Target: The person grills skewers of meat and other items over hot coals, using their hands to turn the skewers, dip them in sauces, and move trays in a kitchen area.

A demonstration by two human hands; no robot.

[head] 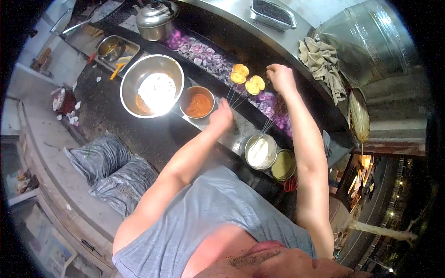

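Note:
Round golden flat breads (pixel 239 73) on thin metal skewers (pixel 237 99) hang over the glowing charcoal of a long grill. My left hand (pixel 222 116) is closed on the lower ends of these skewers, beside a steel bowl of red sauce (pixel 199 104). Above the far side of the coals, just right of the breads, is my right hand (pixel 281 77), its fingers curled together; whether something small is between them cannot be told. More skewers lean in a small metal pot (pixel 261 151) below the right part of the grill.
A large steel bowl (pixel 130 85), a metal tray (pixel 134 48) and a kettle (pixel 155 24) stand at the left. A green-toned container (pixel 283 165) sits by red-handled scissors (pixel 290 184). A cloth (pixel 318 59), a palm-leaf fan (pixel 358 116) and a foil tray (pixel 273 14) lie beyond the coals.

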